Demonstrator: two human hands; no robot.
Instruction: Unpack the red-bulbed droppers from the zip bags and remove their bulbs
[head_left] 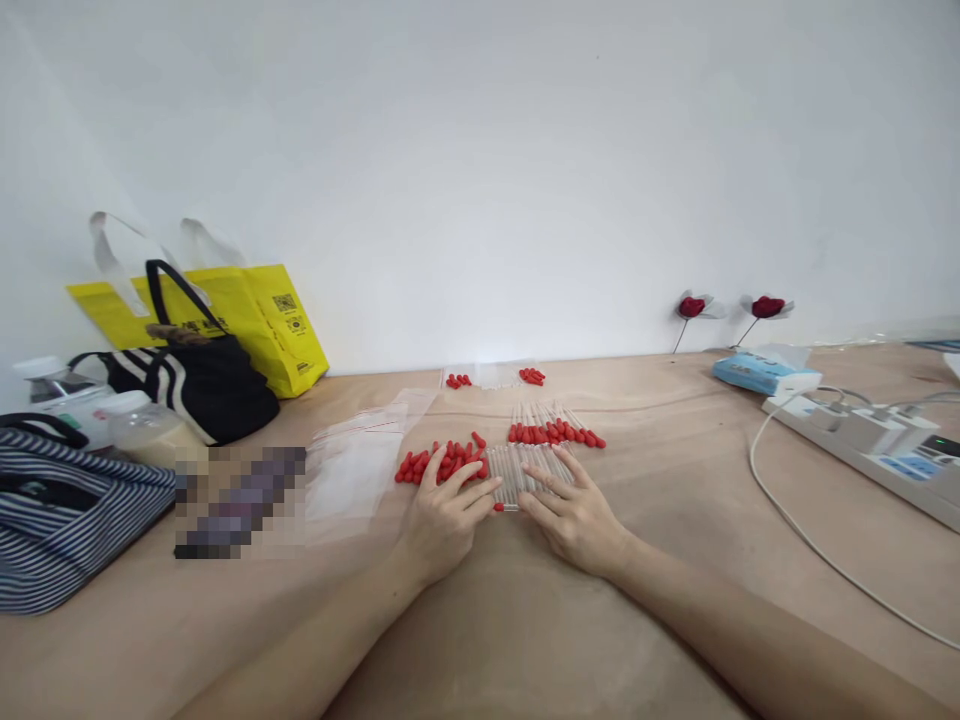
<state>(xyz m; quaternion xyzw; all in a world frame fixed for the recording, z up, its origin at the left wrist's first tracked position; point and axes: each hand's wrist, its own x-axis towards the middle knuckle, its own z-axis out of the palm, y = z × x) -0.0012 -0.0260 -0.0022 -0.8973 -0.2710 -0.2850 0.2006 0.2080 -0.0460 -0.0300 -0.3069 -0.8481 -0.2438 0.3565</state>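
Note:
My left hand (pixel 444 512) lies on the tan table (pixel 675 520) with fingers spread, touching a loose pile of small red caps (pixel 439 462). My right hand (pixel 571 512) rests flat beside it, fingers stretched over a row of clear thin tubes (pixel 517 470). Neither hand grips anything. Behind the hands lies a batch of clear tubes with red caps fitted (pixel 555 430). Two small clear bags with red caps (pixel 491 377) sit further back by the wall. Empty clear plastic bags (pixel 360 455) lie left of my left hand.
At the left stand a yellow tote bag (pixel 255 315), a black striped handbag (pixel 199 385), a navy striped bag (pixel 64 515) and white containers (pixel 142 425). At the right are a blue tissue pack (pixel 757 372), a power strip (pixel 870 435) with a white cable (pixel 795 520), and two red flowers (pixel 727 308).

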